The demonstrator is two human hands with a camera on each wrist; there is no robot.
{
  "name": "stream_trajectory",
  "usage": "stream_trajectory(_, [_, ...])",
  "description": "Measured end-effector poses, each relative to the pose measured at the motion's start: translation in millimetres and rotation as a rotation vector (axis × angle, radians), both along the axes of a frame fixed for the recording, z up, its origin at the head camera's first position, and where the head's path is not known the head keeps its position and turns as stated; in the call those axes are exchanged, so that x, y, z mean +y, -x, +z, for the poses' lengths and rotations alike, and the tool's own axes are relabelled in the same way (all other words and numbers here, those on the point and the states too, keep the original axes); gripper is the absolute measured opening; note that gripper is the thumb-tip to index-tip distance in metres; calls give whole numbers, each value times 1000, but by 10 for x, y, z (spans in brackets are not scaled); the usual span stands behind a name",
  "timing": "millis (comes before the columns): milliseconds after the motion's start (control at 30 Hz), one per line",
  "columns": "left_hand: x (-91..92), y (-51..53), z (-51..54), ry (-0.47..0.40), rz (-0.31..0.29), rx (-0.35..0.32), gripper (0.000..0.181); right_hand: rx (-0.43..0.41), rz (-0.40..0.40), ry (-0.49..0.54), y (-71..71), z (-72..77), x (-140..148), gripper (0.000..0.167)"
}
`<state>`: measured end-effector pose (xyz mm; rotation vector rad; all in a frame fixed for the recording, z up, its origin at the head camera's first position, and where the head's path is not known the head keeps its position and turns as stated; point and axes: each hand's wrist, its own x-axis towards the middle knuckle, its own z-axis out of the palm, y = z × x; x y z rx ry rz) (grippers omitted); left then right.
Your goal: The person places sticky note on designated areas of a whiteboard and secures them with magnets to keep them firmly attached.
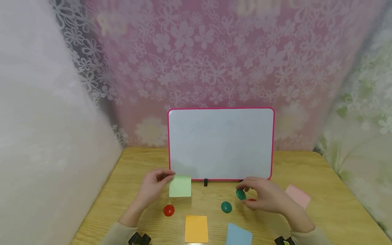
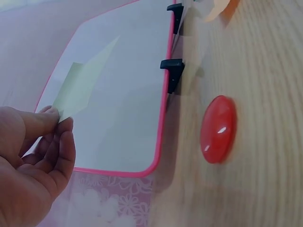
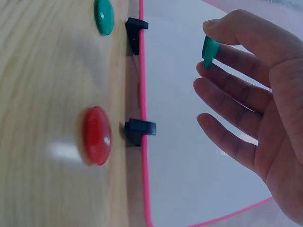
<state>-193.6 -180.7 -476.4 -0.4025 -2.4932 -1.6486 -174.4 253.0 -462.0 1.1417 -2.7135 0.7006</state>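
Observation:
My left hand pinches a pale green sticky note by its upper left corner, in front of the lower left of a pink-framed whiteboard. In the left wrist view the note bends away from thumb and fingers. With thumb and fingertips my right hand holds a green round magnet above the table, near the board's lower right. The right wrist view shows this magnet edge-on. A second green magnet lies on the table to its left.
One red magnet lies below the left hand; another red magnet is mostly hidden behind the right hand in the head view. Orange, blue and pink notes lie on the wooden table. Black feet support the board.

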Motion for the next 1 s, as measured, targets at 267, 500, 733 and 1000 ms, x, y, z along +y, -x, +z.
stream_trajectory(267, [77,4,85,-4,-11,-19,14,31,43,-24,71,104,-149,31])
stream_trajectory(500, [162,191,185,6,-26,10,14,98,-22,-24,245,245,-318,30])
stream_trajectory(733, [236,278,269,20,7,13,19,206,-90,13,284,223,-449,39])
stream_trajectory(1000, [325,393,345,-32,69,32,13,290,-144,106,337,117,-612,41])
